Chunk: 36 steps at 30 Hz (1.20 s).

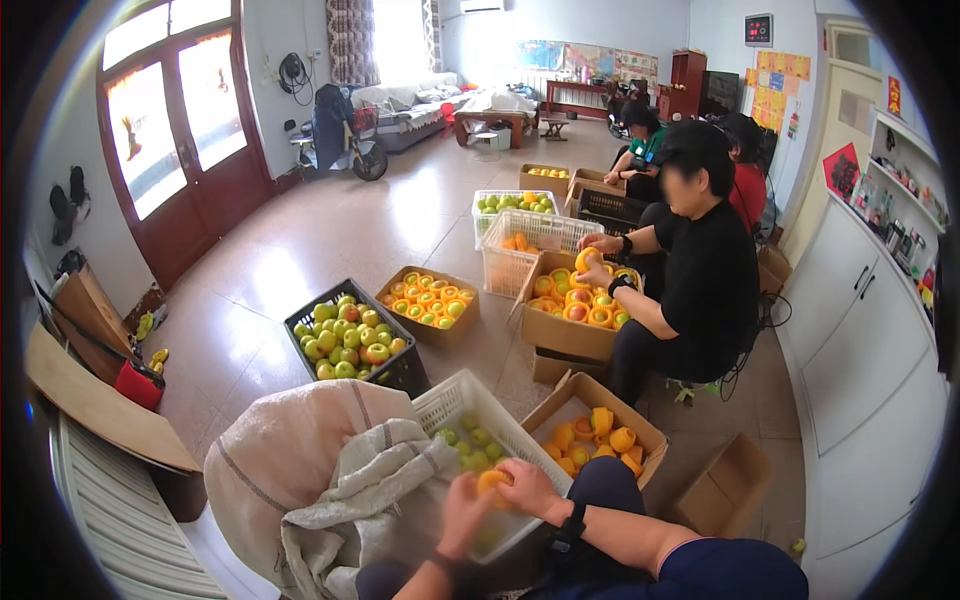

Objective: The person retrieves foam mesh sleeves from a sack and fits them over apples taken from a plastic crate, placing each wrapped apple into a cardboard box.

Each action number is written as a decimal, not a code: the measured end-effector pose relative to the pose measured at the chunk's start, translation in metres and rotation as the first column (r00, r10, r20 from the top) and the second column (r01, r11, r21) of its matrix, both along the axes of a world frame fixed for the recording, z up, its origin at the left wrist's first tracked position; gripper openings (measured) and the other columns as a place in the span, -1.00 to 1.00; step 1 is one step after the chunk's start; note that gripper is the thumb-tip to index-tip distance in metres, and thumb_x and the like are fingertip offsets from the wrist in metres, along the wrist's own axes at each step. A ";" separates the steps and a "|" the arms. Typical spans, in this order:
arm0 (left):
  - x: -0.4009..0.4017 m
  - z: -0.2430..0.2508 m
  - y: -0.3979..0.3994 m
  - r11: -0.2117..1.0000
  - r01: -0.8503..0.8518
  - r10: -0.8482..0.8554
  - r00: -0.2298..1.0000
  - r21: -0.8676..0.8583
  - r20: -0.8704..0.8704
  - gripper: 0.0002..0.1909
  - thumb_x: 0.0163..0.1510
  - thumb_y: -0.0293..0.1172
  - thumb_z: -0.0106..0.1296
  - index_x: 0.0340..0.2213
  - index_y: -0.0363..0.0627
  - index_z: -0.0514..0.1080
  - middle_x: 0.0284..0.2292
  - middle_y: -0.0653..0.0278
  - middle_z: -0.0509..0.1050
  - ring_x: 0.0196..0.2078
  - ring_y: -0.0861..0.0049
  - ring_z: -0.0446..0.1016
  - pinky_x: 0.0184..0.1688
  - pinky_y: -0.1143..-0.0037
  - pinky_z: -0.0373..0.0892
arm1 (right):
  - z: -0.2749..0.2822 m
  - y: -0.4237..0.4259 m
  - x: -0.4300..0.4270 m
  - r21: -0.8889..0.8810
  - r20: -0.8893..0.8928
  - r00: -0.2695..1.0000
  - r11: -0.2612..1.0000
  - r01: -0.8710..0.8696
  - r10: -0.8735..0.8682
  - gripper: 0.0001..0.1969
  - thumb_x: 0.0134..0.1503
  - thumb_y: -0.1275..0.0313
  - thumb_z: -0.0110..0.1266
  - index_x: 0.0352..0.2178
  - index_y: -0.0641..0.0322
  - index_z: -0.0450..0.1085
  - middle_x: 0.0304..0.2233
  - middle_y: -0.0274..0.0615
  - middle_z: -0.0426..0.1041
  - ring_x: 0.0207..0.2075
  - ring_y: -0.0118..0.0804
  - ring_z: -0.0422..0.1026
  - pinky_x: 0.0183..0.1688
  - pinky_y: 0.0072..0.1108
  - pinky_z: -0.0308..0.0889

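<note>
My right hand (531, 489) grips an orange foam fruit net (493, 480) above a white plastic crate (517, 435). At the net's other side is my left hand (463, 514), blurred, with its fingers against it. Whether an apple is inside the net cannot be told. Several green apples (474, 442) lie in the crate below. Right of the crate stands an open cardboard box (652, 442) with several orange foam nets (602, 420), some around fruit. A large woven sack (292, 450) leans against the crate's left side, its loose end bunched near my left hand.
A black crate of apples (349, 337) and a cardboard box of netted apples (427, 300) stand ahead. At right, a seated co-worker (701, 255) holds a netted fruit over another box (562, 334). A cardboard box (720, 480) lies by the white cabinets (862, 375).
</note>
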<state>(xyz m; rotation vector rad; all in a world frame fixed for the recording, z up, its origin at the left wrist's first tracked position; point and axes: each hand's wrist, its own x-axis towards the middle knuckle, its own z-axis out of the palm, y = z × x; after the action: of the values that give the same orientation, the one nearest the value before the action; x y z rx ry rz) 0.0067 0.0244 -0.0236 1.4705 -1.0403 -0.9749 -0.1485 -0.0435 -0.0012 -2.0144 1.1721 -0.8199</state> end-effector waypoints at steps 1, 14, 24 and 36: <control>-0.003 0.007 0.002 0.999 0.036 -0.035 0.998 -0.017 0.059 -0.51 0.06 -0.38 0.19 0.01 -0.28 0.34 -0.20 0.23 0.48 -0.18 0.56 0.46 -0.09 0.54 0.40 | 0.001 -0.001 -0.001 0.002 -0.001 1.000 1.000 0.004 -0.004 -0.75 0.04 0.34 0.17 -0.25 0.20 0.47 -0.30 -0.04 0.51 -0.22 0.05 0.49 -0.19 -0.33 0.41; -0.008 0.017 -0.008 0.996 0.017 0.030 0.870 -0.092 0.492 -0.77 -0.02 -0.47 0.09 -0.27 -0.23 0.44 -0.30 0.01 0.51 -0.22 0.13 0.51 -0.18 0.35 0.42 | 0.008 0.003 -0.005 -0.055 0.064 0.996 0.997 -0.063 0.067 -0.78 0.02 0.41 0.14 -0.26 0.19 0.42 -0.29 -0.02 0.46 -0.20 0.07 0.46 -0.16 -0.34 0.39; -0.007 0.022 0.008 0.998 0.052 -0.059 0.765 0.031 0.641 -0.66 -0.09 -0.44 0.15 -0.21 -0.15 0.42 -0.26 0.04 0.44 -0.14 0.04 0.45 -0.11 0.26 0.40 | -0.002 0.012 -0.004 0.009 0.013 0.993 0.994 -0.113 0.113 -0.62 -0.03 0.43 0.06 -0.12 0.21 0.36 -0.17 0.04 0.45 -0.08 0.13 0.42 -0.04 -0.25 0.35; -0.008 0.004 0.009 0.992 -0.039 0.104 0.777 -0.117 0.621 -0.69 -0.11 -0.52 0.07 -0.24 -0.18 0.44 -0.30 0.02 0.45 -0.18 0.01 0.43 -0.16 0.21 0.38 | -0.015 0.014 0.003 -0.181 -0.051 0.996 0.980 -0.086 0.078 -0.58 -0.08 0.51 0.02 -0.10 0.18 0.40 -0.19 0.04 0.45 -0.08 0.14 0.41 -0.03 -0.23 0.35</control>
<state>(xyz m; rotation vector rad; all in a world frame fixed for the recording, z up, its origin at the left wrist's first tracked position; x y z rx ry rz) -0.0013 0.0331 -0.0193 1.7867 -1.4675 -0.3508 -0.1453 -0.0297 -0.0157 -2.2242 1.0630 -0.8738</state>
